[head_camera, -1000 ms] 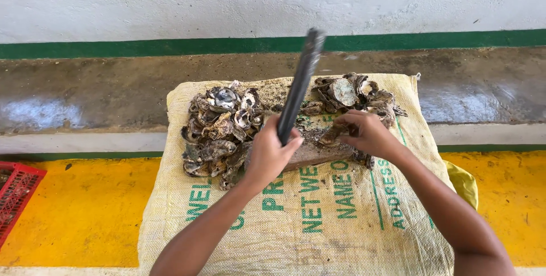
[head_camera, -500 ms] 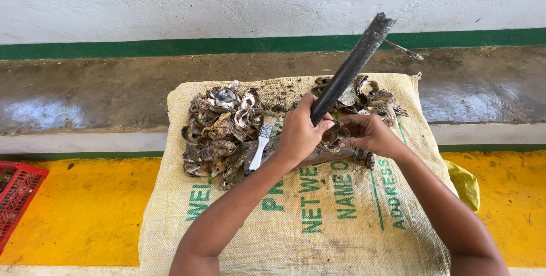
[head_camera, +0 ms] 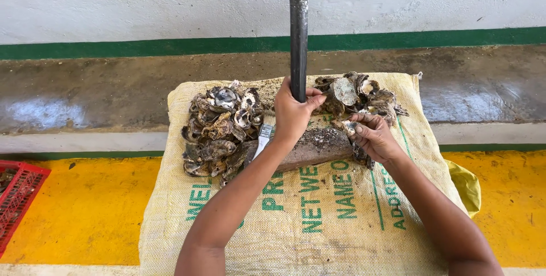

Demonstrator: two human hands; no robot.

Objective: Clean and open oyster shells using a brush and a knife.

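Roughly, by size:
Floor (head_camera: 68, 213): yellow-painted band across the lower frame, with a green stripe and white wall above it.
Woven sack (head_camera: 318, 219): spread flat at centre, green print on it, carrying everything else.
Red crate (head_camera: 17, 196): at the lower left edge, only partly in view.
Left shell pile (head_camera: 219, 131): a large heap of opened, dark oyster shells at centre left of the sack.
Right shell pile (head_camera: 364, 94): a smaller heap at the upper right of the sack.
Wooden block (head_camera: 318, 145): lies between the piles, its top crusted with shell grit.
Metal bar (head_camera: 298, 31): dark, held upright, reaching to the top of the frame, with a thin rod jutting sideways near its top end.
Left hand (head_camera: 293, 114): fingers clamped tight around the bar's lower end, above the block.
Right hand (head_camera: 372, 137): fingers curled around a small shell (head_camera: 347, 127), holding it at the block's right end.
Progress: judging by the piles, many shells look already dealt with; the right heap appears left to do.
Small brush (head_camera: 263, 138): lying beside the left wrist.
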